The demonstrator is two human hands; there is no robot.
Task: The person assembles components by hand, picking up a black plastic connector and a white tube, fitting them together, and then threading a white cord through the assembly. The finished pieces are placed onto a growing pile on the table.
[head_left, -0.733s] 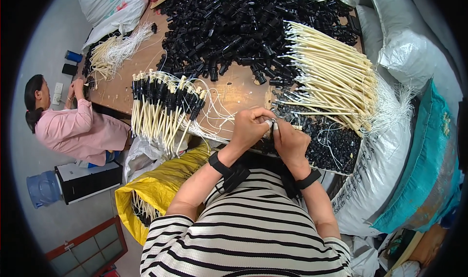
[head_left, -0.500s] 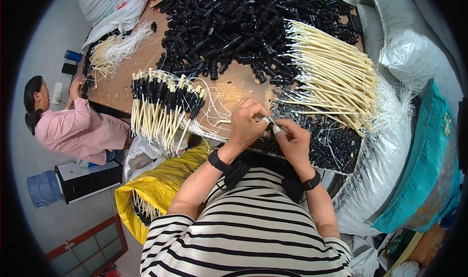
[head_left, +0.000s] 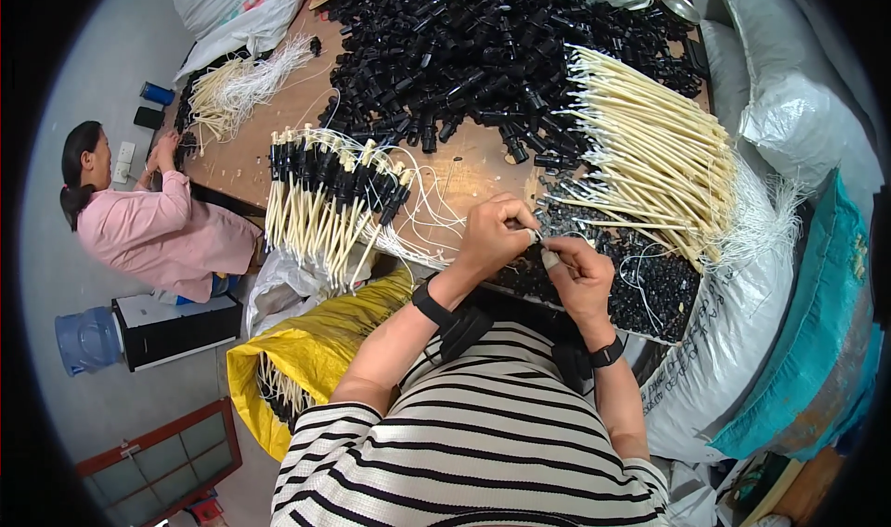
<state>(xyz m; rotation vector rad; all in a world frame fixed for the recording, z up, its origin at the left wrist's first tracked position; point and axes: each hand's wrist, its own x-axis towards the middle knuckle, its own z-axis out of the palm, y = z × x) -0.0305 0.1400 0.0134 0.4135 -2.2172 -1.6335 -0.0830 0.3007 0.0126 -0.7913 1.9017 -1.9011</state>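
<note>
My left hand and my right hand meet over the front edge of the table, both with fingers pinched. A small, thin piece spans their fingertips, too tiny to name. Pale coverings wrap the thumb tips. Under and beyond the right hand lie many small black parts. To the left of my left hand stands a bunch of cream tubes with black sockets and white wires. On the right, a thick stack of cream tubes ends in white wires.
A large heap of black plastic sockets covers the back of the table. A yellow sack stands at the left front; white and teal sacks crowd the right. Another person works at the table's left end.
The whole view has shifted, so the scene sits farther right and slightly lower. My hands stay pinched together at the same spot by the table edge, with small finger movements.
</note>
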